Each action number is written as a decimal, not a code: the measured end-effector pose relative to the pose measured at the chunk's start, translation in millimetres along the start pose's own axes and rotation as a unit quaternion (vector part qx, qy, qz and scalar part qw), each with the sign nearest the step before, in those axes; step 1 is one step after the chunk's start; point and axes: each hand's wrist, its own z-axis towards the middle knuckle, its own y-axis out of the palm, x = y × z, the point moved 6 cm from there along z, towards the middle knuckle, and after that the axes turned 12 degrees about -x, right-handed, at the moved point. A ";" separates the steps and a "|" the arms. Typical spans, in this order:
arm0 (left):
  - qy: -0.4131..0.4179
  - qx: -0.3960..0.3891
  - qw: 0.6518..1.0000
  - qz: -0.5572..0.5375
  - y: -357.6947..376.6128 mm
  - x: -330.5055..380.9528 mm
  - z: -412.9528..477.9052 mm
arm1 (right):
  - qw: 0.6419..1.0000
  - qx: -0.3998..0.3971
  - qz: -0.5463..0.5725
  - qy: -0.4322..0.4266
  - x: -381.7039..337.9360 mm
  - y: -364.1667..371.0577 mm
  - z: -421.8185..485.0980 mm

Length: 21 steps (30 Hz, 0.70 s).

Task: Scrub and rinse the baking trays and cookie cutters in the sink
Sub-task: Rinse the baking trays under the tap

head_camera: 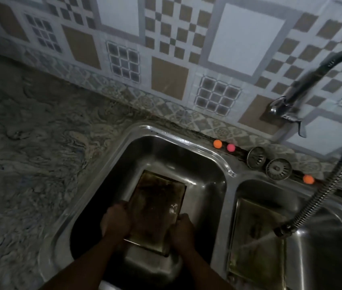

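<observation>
A home kitchen is showing here: a stainless double-bowl sink (pixel 224 158) is sitting in a marbled stone countertop (pixel 40 132), patterned wall tiles (pixel 166 38) are rising behind the sink, and a flexible hose tap (pixel 323 185) is spraying water into its right bowl.

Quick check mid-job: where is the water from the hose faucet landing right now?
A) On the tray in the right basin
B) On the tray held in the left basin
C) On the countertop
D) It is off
A: the hose nozzle sprays leftward onto the tray in the right basin, while both hands grip the other tray in the left basin.
</observation>
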 end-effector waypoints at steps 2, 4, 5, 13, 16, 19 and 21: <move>-0.015 0.004 0.999 -0.030 -6.4 1.8 -5.8 | 0.999 0.020 0.014 -0.038 -15.5 -8.3 -9.7; -0.010 0.012 0.997 -0.079 -12.8 5.7 -12.0 | 0.995 0.052 0.018 -0.087 -33.9 -22.7 -26.0; 0.010 0.017 0.994 -0.107 -16.8 11.7 -17.0 | 0.992 0.065 0.025 -0.105 -40.6 -31.7 -36.1; 0.229 -0.001 0.944 -0.237 -12.9 118.2 -97.0 | 0.943 0.241 0.153 -0.168 0.6 -131.5 -117.3; 0.265 -0.068 0.929 -0.249 18.2 154.8 -122.0 | 0.933 0.281 0.172 -0.143 33.1 -168.0 -146.2; 0.284 -0.118 0.925 -0.223 44.2 178.2 -142.7 | 0.941 0.258 0.155 -0.153 43.2 -188.0 -166.3; 0.257 -0.150 0.924 -0.240 55.0 183.8 -153.1 | 0.949 0.216 0.149 -0.177 37.8 -193.6 -178.1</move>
